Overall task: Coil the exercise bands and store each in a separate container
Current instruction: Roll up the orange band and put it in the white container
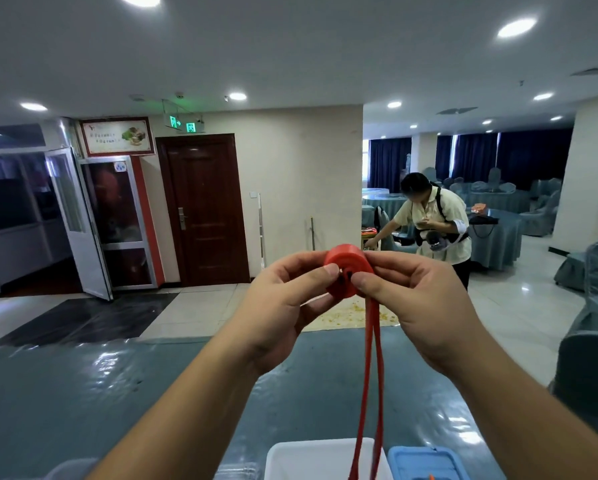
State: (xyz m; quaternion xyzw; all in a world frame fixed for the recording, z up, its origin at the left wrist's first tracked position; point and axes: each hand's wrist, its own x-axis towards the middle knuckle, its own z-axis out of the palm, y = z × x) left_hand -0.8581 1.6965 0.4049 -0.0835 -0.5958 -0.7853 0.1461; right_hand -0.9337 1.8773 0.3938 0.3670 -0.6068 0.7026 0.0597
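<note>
A red exercise band [346, 268] is partly rolled into a tight coil held up in front of me. My left hand [283, 306] pinches the coil from the left and my right hand [415, 306] pinches it from the right. Two loose strands of the band hang straight down from the coil and run past the bottom edge of the view. A white container [290, 459] stands at the bottom middle, under the hanging strands. Right of it is a blue container [425, 462] with something orange showing at its lower edge.
A blue-grey table [117, 393] with a shiny cover spreads below my arms. A clear plastic object [69, 469] shows at the bottom left. Another person [436, 223] bends over covered tables at the back right. A covered chair [588, 368] stands at the right.
</note>
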